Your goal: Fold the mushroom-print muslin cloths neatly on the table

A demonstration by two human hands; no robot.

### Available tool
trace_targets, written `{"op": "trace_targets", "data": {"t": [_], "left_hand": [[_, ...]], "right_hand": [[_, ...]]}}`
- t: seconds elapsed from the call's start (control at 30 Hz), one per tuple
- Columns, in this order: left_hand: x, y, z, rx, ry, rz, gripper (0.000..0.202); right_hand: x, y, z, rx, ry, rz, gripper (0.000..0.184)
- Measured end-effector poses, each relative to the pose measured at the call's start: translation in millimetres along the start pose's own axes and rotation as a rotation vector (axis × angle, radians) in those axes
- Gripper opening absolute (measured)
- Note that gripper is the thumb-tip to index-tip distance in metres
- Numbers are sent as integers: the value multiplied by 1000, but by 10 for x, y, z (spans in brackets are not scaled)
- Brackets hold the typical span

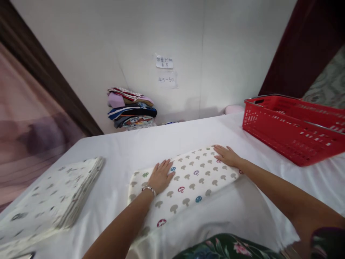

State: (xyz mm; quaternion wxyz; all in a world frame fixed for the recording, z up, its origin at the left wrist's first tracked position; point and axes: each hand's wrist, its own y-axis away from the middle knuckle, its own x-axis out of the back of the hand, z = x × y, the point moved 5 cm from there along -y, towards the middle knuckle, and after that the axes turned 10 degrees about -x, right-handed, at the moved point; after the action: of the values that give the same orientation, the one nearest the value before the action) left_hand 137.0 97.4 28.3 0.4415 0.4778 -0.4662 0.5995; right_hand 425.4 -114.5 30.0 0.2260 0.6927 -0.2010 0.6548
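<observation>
Left hand (161, 176) and right hand (227, 155) are being rested palm down, fingers spread and released, on a mushroom-print cloth (188, 176), which is being partly covered by them near its far edge. A bracelet (150, 190) is being worn on the left wrist. Well to the left of the left hand, a stack of folded cloths (51, 194) is being supported by a white-covered table (115, 151). Beyond the right hand and to its right, a red basket (283, 133) is being borne by the same surface. Farther off, past the left hand, a pile of fabrics (132, 108) is being seen beside the wall (229, 54), where two paper notes (164, 62) are being displayed
</observation>
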Motion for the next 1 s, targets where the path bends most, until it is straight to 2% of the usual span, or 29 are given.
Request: {"op": "trace_targets", "data": {"t": [0.1,0.2,0.3,0.37,0.43,0.57,0.7,0.8,0.87,1.0], "left_hand": [[33,25,65,12,28,-1,52],[52,47,96,25,48,-7,52],[43,63,87,34,61,-15,54],[34,65,87,36,74,-17,55],[30,60,99,37,87,-25,56],[77,131,54,128,53,-35,62],[158,500,-217,378,1,-69,73],[182,831,-441,551,65,-82,76],[172,938,-519,579,123,-75,75],[174,919,-579,575,238,-11,71]], "right_hand": [[103,4,-315,29,65,108,58],[117,-13,-772,180,32,234,62],[-87,-94,-1049,241,-30,162,64],[-250,-167,-1088,220,-44,103,66],[-352,-218,-1066,211,-44,100,68],[-406,-234,-996,199,-44,111,69],[-401,-216,-991,190,-45,101,67],[-403,-220,-1004,194,-42,89,66],[-401,-226,-1009,189,-39,77,66],[-369,-227,-1020,168,-39,60,66]]}}
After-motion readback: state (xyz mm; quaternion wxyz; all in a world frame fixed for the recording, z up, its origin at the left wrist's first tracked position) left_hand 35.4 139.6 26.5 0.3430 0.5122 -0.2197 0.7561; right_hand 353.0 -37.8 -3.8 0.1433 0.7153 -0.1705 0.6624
